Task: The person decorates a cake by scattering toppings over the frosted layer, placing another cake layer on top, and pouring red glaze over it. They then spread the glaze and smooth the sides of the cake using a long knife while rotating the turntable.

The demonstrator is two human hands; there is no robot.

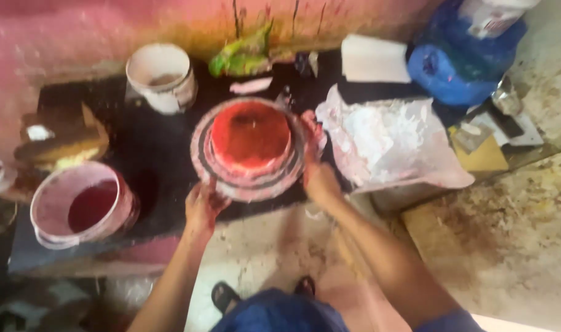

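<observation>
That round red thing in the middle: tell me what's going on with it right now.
A person holds the round red disc on its striped round base with both bare, stained hands: left hand at the near rim, right hand along the right side. It sits on a dark work surface. A bucket of red liquid stands to the left, a white bucket behind, and crumpled plastic sheeting to the right.

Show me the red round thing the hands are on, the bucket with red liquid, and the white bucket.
red round block (pixel 251 135), head view, middle of its top face.
bucket of red liquid (pixel 58 200), head view, inner left wall.
white bucket (pixel 146 61), head view, inner wall.
</observation>
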